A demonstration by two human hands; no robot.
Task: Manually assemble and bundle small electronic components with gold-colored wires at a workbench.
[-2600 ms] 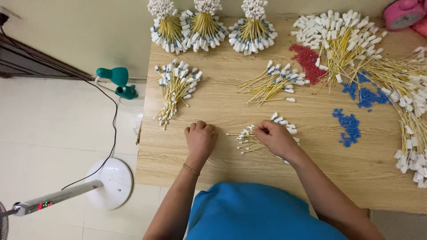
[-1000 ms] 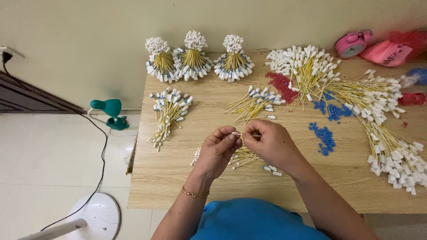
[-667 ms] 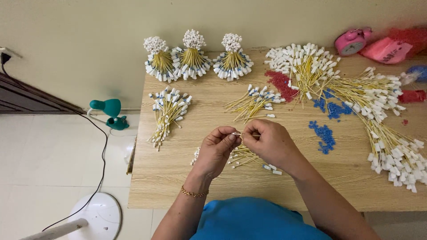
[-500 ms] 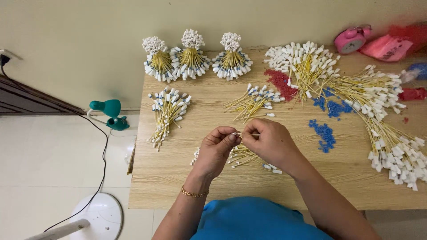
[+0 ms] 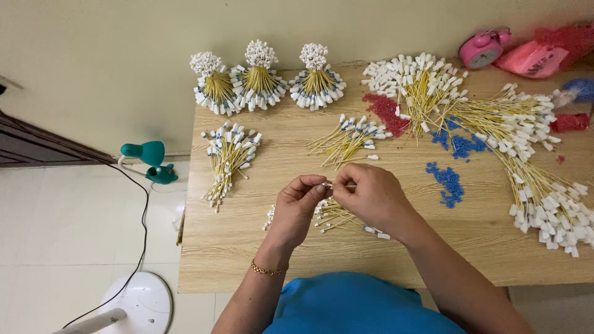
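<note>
Both hands meet above the front middle of the wooden table. My left hand and my right hand pinch the same thin yellow wire with a white connector end between their fingertips. Under the hands lies a small heap of the same yellow wires. A bracelet sits on my left wrist.
Three tied upright wire bundles stand at the back. Loose wire heaps lie at left, centre and right. Red and blue small parts are scattered. A pink clock, a green lamp and a fan base are nearby.
2.6 s ago both hands rested on the table by the small heap. They have since lifted and come together on one wire, and have barely moved over the last second.
</note>
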